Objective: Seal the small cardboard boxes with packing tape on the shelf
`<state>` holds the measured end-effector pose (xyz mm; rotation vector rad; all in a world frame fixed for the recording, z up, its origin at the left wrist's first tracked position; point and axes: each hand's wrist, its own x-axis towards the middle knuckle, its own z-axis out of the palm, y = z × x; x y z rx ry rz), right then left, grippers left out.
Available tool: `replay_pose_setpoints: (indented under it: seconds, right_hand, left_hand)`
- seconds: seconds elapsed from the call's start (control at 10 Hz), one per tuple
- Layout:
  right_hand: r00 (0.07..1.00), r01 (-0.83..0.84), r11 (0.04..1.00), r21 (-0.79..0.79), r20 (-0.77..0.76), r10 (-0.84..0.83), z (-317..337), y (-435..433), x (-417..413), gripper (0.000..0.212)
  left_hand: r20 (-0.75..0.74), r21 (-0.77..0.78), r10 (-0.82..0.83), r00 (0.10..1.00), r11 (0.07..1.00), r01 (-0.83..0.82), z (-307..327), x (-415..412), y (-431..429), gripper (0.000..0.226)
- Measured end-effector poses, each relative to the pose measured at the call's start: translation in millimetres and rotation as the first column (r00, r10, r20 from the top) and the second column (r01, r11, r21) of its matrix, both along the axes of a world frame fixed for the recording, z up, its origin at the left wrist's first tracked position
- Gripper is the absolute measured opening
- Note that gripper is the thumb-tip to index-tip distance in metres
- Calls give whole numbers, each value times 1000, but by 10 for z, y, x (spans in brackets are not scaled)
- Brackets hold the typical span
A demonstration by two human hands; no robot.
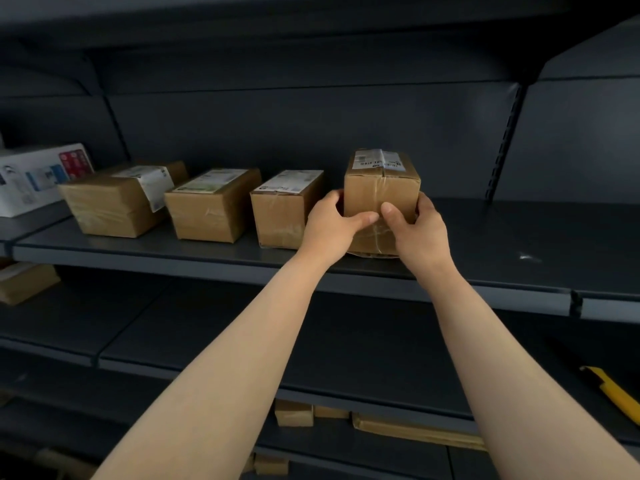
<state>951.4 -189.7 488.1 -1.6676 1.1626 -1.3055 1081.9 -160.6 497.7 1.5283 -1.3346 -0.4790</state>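
Observation:
A small cardboard box (pixel 381 188) with a white label on top and clear tape down its front stands on the dark shelf (pixel 502 251). It seems to rest on a roll of tape (pixel 372 255), of which only a pale edge shows beneath it. My left hand (pixel 332 226) grips the box's left side with the thumb across the front. My right hand (pixel 415 230) grips its right side, thumb pressed on the taped seam. Three more taped boxes stand in a row to the left: (pixel 284 209), (pixel 211 206), (pixel 117 199).
A white printed carton (pixel 34 178) sits at the far left of the shelf. A yellow and black utility knife (pixel 613 393) lies on the lower shelf at the right. More cardboard boxes (pixel 294 414) lie on lower shelves. An upper shelf hangs overhead.

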Motion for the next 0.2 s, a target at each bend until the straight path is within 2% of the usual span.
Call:
replay_pose_setpoints:
  seconds: [0.1,0.2]
  right_hand:
    - [996,88,994,-65,13,-87,2,134,-15,55]
    - [974,225,966,-130,58,-219,21,313,-19,58]
  left_hand:
    - [36,-23,31,999,999,-30,19,7,144,73]
    - [64,-103,63,996,993,-56,41,29,329,63]
